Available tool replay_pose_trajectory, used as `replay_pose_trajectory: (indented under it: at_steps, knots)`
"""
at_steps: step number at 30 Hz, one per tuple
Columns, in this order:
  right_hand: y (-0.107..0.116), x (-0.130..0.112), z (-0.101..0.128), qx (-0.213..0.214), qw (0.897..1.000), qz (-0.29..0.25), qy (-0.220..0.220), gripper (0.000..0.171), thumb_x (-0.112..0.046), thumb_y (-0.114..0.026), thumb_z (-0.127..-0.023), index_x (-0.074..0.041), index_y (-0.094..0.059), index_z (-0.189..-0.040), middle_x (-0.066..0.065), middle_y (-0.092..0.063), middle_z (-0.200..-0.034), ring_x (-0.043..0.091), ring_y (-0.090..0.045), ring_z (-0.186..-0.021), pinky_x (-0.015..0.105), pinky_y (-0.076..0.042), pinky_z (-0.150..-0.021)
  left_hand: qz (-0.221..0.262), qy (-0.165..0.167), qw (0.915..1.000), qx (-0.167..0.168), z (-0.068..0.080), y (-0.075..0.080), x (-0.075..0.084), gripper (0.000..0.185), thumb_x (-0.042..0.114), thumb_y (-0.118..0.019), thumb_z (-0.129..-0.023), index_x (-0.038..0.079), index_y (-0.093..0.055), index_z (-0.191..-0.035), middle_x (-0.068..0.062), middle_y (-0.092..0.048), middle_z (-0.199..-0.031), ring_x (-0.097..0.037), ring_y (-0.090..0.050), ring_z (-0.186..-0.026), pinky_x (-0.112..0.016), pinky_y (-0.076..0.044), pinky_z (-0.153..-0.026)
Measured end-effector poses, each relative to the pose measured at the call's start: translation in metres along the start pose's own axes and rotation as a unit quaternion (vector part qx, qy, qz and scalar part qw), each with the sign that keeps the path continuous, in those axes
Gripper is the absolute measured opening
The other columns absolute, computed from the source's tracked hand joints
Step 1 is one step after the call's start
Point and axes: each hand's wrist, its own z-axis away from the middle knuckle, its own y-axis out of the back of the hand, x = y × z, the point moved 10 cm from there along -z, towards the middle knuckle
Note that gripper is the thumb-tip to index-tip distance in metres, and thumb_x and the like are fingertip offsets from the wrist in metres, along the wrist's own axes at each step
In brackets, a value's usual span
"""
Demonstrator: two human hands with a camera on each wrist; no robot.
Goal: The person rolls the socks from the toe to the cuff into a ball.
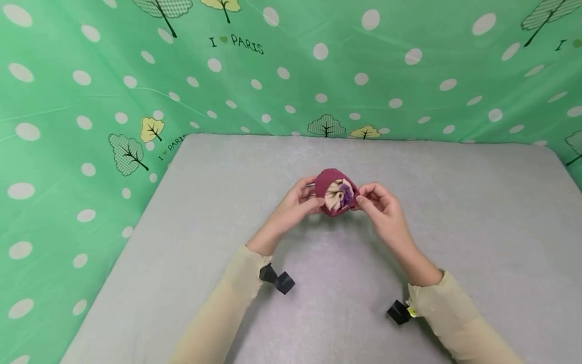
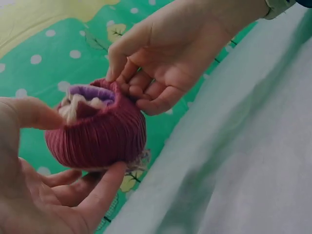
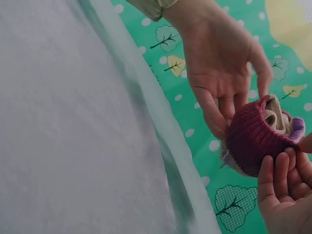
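Green dotted fabric printed with trees (image 1: pixel 136 101) encloses a grey table (image 1: pixel 454 212) on its far and side edges. Held above the middle of the table is a sock bundle (image 1: pixel 337 192): a maroon ribbed cuff wrapped round cream and purple folds that show at its open mouth. The left hand (image 1: pixel 297 202) grips the bundle from its left, thumb near the mouth and fingers (image 2: pixel 105 187) curled beneath the ribbed body. The right hand (image 1: pixel 379 202) pinches the maroon rim on the bundle's right side, fingertips hooked at the edge of the opening. Both hands therefore stand close together, each clamped on the bundle, which appears to be clear of the table. Both forearms wear pale cream sleeves (image 1: pixel 227 303), and a black camera mount (image 1: pixel 277 278) sits at each wrist, nearer the viewer than the bundle. The step in hand appears to be drawing the cuff over the rolled folds. To do it well, support the body firmly from beneath, stretch the rim evenly round the mouth, and keep the inner folds tucked so that none slips out.
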Motion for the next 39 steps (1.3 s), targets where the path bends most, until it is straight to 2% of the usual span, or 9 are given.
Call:
replay_pose_trajectory:
  at_steps: [4,10,16,19,21,24,29,34,39]
  knots:
    - [-0.001,0.003,-0.001,-0.015,1.000,0.004,-0.009,0.009,0.000,-0.054,-0.098,0.009,-0.053,-0.097,-0.008,-0.060,-0.085,0.002,-0.061,-0.078,0.018,-0.056,-0.073,-0.046,0.011,0.9989,-0.002,0.000,0.001,-0.004,0.055,0.013,-0.065,-0.092,0.001,-0.047,-0.142,-0.018,-0.057,-0.137,-0.029,-0.057,-0.122,-0.032,-0.050,-0.098]
    - [-0.004,0.009,-0.002,-0.048,0.998,0.023,-0.015,0.009,-0.003,-0.055,-0.100,0.004,-0.055,-0.096,-0.009,-0.060,-0.087,0.002,-0.062,-0.081,0.020,-0.056,-0.077,-0.039,0.001,0.9989,0.025,-0.002,0.006,-0.009,0.047,0.011,-0.073,-0.085,0.005,-0.054,-0.128,-0.016,-0.063,-0.128,-0.028,-0.056,-0.124,-0.050,-0.038,-0.112]
    - [-0.004,0.004,0.002,-0.076,0.997,-0.020,0.017,0.009,-0.002,-0.048,-0.103,0.004,-0.051,-0.096,-0.004,-0.058,-0.092,0.005,-0.062,-0.085,0.020,-0.055,-0.080,-0.080,-0.003,0.9905,0.111,-0.002,0.027,-0.009,0.041,0.015,-0.080,-0.080,0.009,-0.055,-0.112,-0.012,-0.068,-0.116,-0.023,-0.059,-0.110,-0.035,-0.045,-0.093]
    - [-0.005,0.001,0.005,-0.085,0.996,-0.026,0.028,0.010,-0.002,-0.046,-0.103,0.005,-0.050,-0.097,-0.002,-0.057,-0.093,0.007,-0.061,-0.086,0.021,-0.055,-0.081,-0.101,-0.007,0.9851,0.139,-0.001,0.034,-0.006,0.041,0.017,-0.081,-0.080,0.009,-0.053,-0.109,-0.010,-0.066,-0.113,-0.021,-0.057,-0.102,-0.028,-0.044,-0.083]
    - [-0.006,0.002,0.005,-0.084,0.996,-0.012,0.026,0.011,-0.003,-0.047,-0.103,0.007,-0.050,-0.099,-0.002,-0.057,-0.094,0.009,-0.061,-0.087,0.021,-0.055,-0.081,-0.112,-0.008,0.9832,0.144,0.000,0.034,-0.005,0.043,0.019,-0.082,-0.079,0.008,-0.053,-0.110,-0.010,-0.065,-0.112,-0.020,-0.056,-0.099,-0.026,-0.044,-0.079]
    - [-0.007,0.004,0.004,-0.082,0.996,0.020,0.013,0.014,-0.005,-0.049,-0.103,0.009,-0.051,-0.101,-0.004,-0.058,-0.095,0.008,-0.062,-0.088,0.021,-0.056,-0.082,-0.134,-0.005,0.9838,0.118,0.001,0.026,-0.003,0.048,0.024,-0.082,-0.080,0.008,-0.053,-0.116,-0.010,-0.064,-0.113,-0.020,-0.057,-0.097,-0.027,-0.047,-0.078]
    - [-0.005,0.008,0.001,-0.064,0.998,0.013,-0.012,0.012,-0.007,-0.049,-0.103,0.005,-0.051,-0.103,-0.005,-0.059,-0.094,0.006,-0.063,-0.083,0.023,-0.058,-0.079,-0.159,-0.013,0.9844,0.075,0.003,0.009,0.003,0.059,0.030,-0.077,-0.087,0.007,-0.050,-0.134,-0.012,-0.063,-0.123,-0.023,-0.062,-0.106,-0.034,-0.054,-0.088]
    - [-0.004,0.004,0.001,-0.045,0.998,0.036,0.005,0.010,-0.006,-0.054,-0.101,0.004,-0.055,-0.102,-0.005,-0.060,-0.092,0.004,-0.061,-0.082,0.021,-0.057,-0.076,-0.157,-0.017,0.9837,0.085,0.006,0.002,0.007,0.075,0.031,-0.076,-0.088,0.007,-0.036,-0.148,-0.013,-0.056,-0.136,-0.025,-0.060,-0.116,-0.039,-0.053,-0.098]
    - [-0.013,-0.007,0.005,-0.028,0.994,0.092,0.054,0.008,0.000,-0.061,-0.096,0.007,-0.059,-0.097,-0.002,-0.060,-0.092,0.003,-0.059,-0.086,0.015,-0.054,-0.073,-0.169,-0.010,0.9778,0.123,0.006,0.000,0.009,0.083,0.040,-0.077,-0.085,0.012,-0.031,-0.150,-0.012,-0.055,-0.134,-0.024,-0.060,-0.112,-0.036,-0.056,-0.091]
